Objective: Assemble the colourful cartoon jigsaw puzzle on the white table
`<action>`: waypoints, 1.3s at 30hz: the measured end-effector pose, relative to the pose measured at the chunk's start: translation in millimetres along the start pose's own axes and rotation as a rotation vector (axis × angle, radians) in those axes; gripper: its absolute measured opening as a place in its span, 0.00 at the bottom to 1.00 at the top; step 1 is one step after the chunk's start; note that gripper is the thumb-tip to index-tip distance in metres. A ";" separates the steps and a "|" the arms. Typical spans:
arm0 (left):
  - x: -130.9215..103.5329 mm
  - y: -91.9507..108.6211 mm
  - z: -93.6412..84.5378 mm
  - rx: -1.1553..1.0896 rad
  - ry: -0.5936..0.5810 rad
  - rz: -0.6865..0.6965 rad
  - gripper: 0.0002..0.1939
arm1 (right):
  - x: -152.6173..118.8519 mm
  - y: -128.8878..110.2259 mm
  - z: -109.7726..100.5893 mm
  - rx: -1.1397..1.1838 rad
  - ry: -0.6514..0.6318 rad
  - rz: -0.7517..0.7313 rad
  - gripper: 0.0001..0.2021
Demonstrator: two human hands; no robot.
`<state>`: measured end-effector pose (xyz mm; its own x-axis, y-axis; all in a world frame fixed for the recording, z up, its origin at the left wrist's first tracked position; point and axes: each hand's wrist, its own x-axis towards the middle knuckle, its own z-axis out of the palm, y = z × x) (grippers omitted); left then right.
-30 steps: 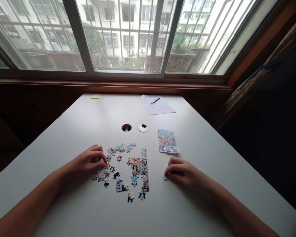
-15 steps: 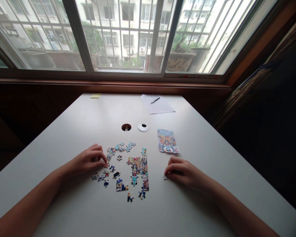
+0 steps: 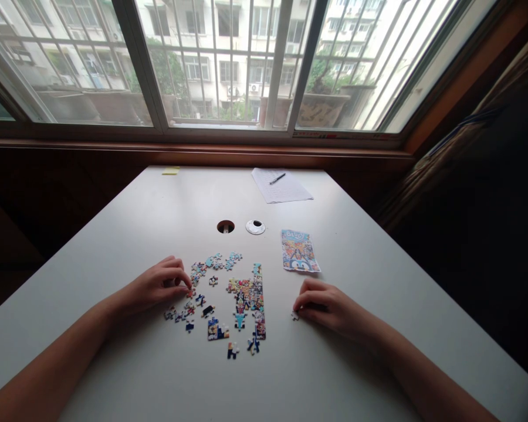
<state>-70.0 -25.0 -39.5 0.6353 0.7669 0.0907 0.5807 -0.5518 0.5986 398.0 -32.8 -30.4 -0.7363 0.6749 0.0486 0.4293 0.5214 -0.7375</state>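
My left hand (image 3: 165, 281) rests at the left edge of the loose puzzle pieces (image 3: 199, 271), fingers curled and tips against a reddish piece. Whether it grips that piece is hidden. My right hand (image 3: 323, 302) is closed in a pinch on a small puzzle piece (image 3: 294, 316) at the table surface, its pale edge showing by the fingertips. Between the hands lies a partly joined puzzle section (image 3: 250, 293) with a straight right edge. Just below and left of it sit a smaller joined corner block (image 3: 217, 329) and several dark loose pieces (image 3: 233, 350).
A colourful picture sheet (image 3: 299, 251) lies beyond my right hand. Farther back on the white table (image 3: 114, 234) are a cable hole (image 3: 226, 227), its round cover (image 3: 255, 227), paper sheets (image 3: 281, 190) with a pen (image 3: 277, 179), and yellow sticky notes (image 3: 170, 170).
Almost nothing differs. My left fingertips have shifted very slightly over the reddish piece; my right hand and the puzzle stay where they were.
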 end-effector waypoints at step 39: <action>-1.1 7.2 -3.3 -0.004 0.043 0.006 0.11 | -0.2 1.3 -0.1 0.001 0.006 -0.007 0.10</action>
<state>-68.2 -28.8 -32.7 0.6165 0.7768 0.1284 0.5746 -0.5554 0.6011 398.8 -32.2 -31.3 -0.7362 0.6743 0.0581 0.4232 0.5257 -0.7380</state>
